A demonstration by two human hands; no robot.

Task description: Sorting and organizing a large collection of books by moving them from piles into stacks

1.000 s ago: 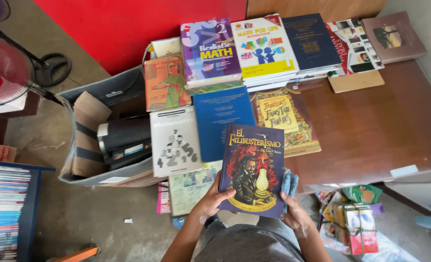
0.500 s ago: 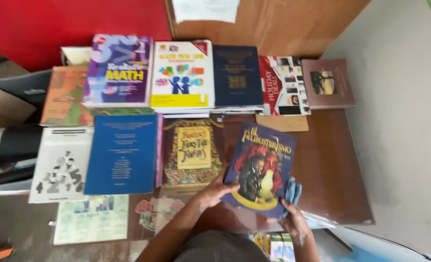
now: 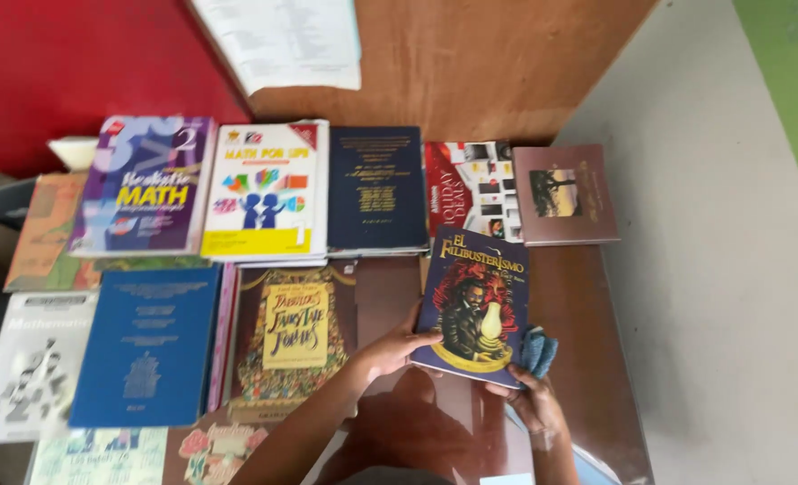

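Head view: two hands, left (image 3: 388,348) and right (image 3: 532,402), grip one dark-blue book (image 3: 472,305); right also holds one blue cloth (image 3: 538,351)

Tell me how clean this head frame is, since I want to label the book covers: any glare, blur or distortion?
Head view: soft motion blur throughout, small print illegible; glare on the glossy brown table between the forearms; the dark book with a red-cloaked figure, held by left hand and right hand, is evenly lit; edges lean outward, a wide-angle effect.
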